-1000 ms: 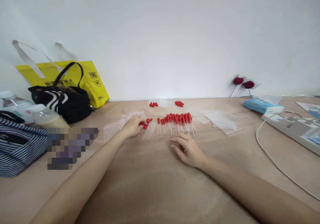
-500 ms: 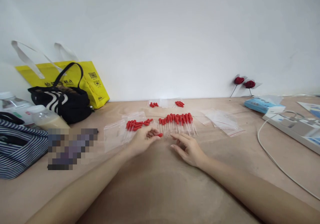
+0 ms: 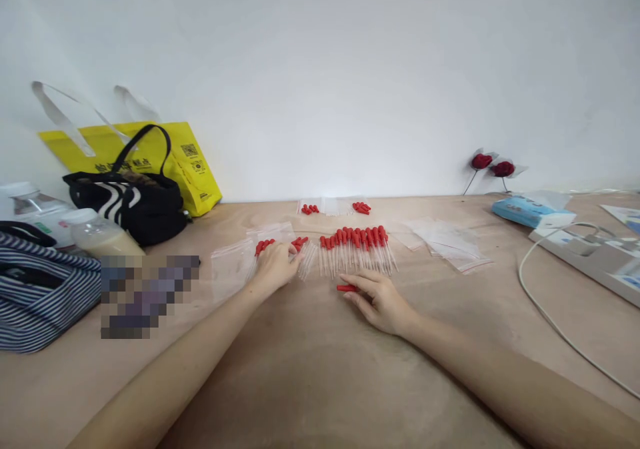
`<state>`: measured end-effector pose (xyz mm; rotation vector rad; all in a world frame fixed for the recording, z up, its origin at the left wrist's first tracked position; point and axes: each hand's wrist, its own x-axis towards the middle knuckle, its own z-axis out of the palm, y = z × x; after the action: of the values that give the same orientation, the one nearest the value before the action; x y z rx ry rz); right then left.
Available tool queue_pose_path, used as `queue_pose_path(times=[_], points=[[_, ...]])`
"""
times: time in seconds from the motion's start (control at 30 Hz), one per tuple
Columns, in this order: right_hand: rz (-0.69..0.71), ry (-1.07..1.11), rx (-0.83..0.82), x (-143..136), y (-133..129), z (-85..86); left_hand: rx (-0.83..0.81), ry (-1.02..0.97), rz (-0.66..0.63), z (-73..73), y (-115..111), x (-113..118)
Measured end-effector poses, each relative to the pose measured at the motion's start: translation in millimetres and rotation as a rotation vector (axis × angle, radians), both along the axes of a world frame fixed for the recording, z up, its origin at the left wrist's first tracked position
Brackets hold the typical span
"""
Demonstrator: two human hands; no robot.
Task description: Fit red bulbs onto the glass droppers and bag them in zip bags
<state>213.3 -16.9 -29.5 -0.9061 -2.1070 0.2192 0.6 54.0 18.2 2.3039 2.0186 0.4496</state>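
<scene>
My right hand (image 3: 383, 301) rests low over the table, with a red rubber dropper bulb (image 3: 346, 288) between its thumb and fingers. To the left, my left hand (image 3: 276, 266) reaches over a loose pile of red bulbs (image 3: 300, 241). Its thumb and forefinger are slightly apart, and the other fingers are hidden behind the hand. Thin clear tubes (image 3: 309, 260) lie just right of that hand. Beyond my right hand, several droppers with red bulbs (image 3: 357, 237) lie in a row, bulbs away from me and clear stems towards me.
Clear zip bags lie left (image 3: 229, 265) and right (image 3: 450, 243); bagged red bulbs (image 3: 310, 209) are by the wall. At left are a striped bag (image 3: 45, 302), bottle (image 3: 103, 235), black bag (image 3: 150, 212) and yellow bag (image 3: 200, 185). A tissue pack (image 3: 530, 210), power strip (image 3: 590, 255) and cable (image 3: 543, 325) sit right.
The red bulb that was in my left hand's fingers now appears in my right hand. My left hand has moved left and away from me, onto the loose bulbs.
</scene>
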Motion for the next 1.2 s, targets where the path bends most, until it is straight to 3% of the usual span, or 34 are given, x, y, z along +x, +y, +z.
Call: queue_pose_path(times=[0.2,0.4,0.53,0.63,0.73,0.87,1.2], points=[[0.017,-0.02,-0.026,-0.3,-2.3,4.2,-0.153,0.113,0.127,0.8,26.8,0.4],[0.007,0.006,-0.037,-0.2,-2.6,6.1,-0.169,0.128,0.089,8.7,21.2,5.5],[-0.044,0.058,-0.069,0.6,-0.5,5.1,-0.067,0.089,-0.085,10.9,-6.2,3.7],[-0.072,0.127,-0.097,0.9,1.6,4.1,0.15,-0.039,-0.461,-1.0,-32.1,0.3],[-0.055,0.176,-0.118,1.2,2.2,3.2,0.349,-0.159,-0.655,-17.8,-49.6,-1.8],[0.008,0.182,-0.122,1.6,0.7,3.5,0.412,-0.24,-0.682,-29.2,-55.7,2.6],[0.081,0.186,-0.154,3.3,-1.3,6.6,0.385,-0.262,-0.703,-30.4,-59.5,10.8]])
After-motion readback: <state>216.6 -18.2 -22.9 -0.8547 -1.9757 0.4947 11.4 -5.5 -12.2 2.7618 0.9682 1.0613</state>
